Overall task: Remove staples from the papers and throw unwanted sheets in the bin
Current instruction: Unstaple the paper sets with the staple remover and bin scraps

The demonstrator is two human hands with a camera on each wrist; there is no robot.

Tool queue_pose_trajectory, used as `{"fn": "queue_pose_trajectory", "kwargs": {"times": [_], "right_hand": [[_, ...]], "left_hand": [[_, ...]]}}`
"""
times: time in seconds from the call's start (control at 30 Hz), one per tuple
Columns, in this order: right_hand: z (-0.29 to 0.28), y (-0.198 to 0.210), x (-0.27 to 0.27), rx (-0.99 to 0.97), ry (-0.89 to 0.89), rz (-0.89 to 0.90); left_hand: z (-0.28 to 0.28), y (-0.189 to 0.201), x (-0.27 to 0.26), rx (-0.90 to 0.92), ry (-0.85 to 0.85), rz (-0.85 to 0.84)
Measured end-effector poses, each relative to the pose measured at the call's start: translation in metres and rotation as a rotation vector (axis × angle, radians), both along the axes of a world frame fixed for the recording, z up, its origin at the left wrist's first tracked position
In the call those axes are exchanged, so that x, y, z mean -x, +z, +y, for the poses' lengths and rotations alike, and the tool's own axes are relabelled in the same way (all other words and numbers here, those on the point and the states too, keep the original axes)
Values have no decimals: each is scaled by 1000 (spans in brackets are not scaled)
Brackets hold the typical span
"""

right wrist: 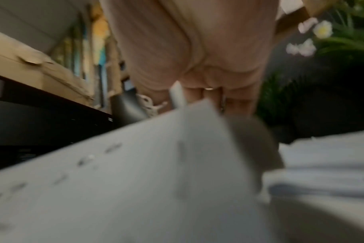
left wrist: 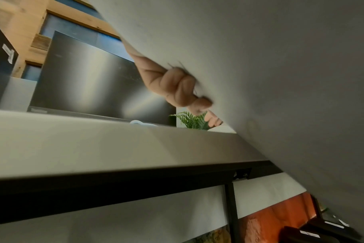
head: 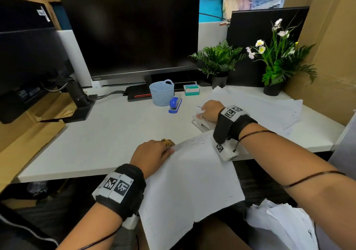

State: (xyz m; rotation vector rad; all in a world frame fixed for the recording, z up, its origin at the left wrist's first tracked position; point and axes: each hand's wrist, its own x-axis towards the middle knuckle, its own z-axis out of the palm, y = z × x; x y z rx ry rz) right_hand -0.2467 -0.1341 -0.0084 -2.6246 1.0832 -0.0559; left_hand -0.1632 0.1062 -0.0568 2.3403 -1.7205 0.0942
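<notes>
A stapled set of white sheets (head: 186,182) lies across the desk's front edge and hangs over my lap, with a row of staples (head: 198,140) along its far edge. My left hand (head: 168,149), with gold rings, pinches the sheets' left far corner. In the left wrist view its fingers (left wrist: 177,85) curl under the paper (left wrist: 270,74). Beyond the sheets' far right corner, my right hand (head: 201,114) grips a white staple remover (head: 202,123) on the desk. The right wrist view is blurred: the palm (right wrist: 187,49) is above the stapled paper (right wrist: 135,180).
A blue stapler (head: 175,103), a pale blue mesh basket (head: 161,92) and a small staple box (head: 191,89) stand mid-desk. Loose sheets (head: 260,107) are piled at the right. Crumpled paper (head: 279,224) lies low at the right. A monitor (head: 131,34) and two potted plants (head: 219,61) stand behind.
</notes>
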Motion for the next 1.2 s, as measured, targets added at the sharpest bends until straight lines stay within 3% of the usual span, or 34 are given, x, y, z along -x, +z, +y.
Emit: {"fn": "queue_pose_trajectory", "kwargs": {"times": [0.1, 0.17, 0.23, 0.43, 0.53, 0.6, 0.7, 0.8, 1.07, 1.2], "right_hand": [[27, 16, 30, -132, 172, -273], [42, 18, 52, -158, 293, -182], [42, 7, 65, -84, 292, -168], [65, -25, 86, -183, 298, -824], [73, -37, 91, -127, 433, -1038], [74, -43, 95, -41, 518, -1115], [76, -49, 103, 123, 572, -1141], [80, -50, 111, 250, 613, -1115], [88, -56, 124, 329, 617, -1084], [86, -61, 124, 382, 603, -1023]], "left_hand": [[4, 6, -5, 66, 32, -30], [6, 10, -7, 127, 50, -50], [4, 15, -8, 161, 67, -88], [-12, 27, 18, 175, -48, -140], [-16, 24, 29, 347, -133, -130], [-17, 13, 27, 555, -222, -141], [-16, 2, 27, 766, -300, -140], [-14, -1, 29, 835, -319, -108], [-10, -5, 31, 852, -294, -5], [-10, -6, 32, 840, -299, -37]]}}
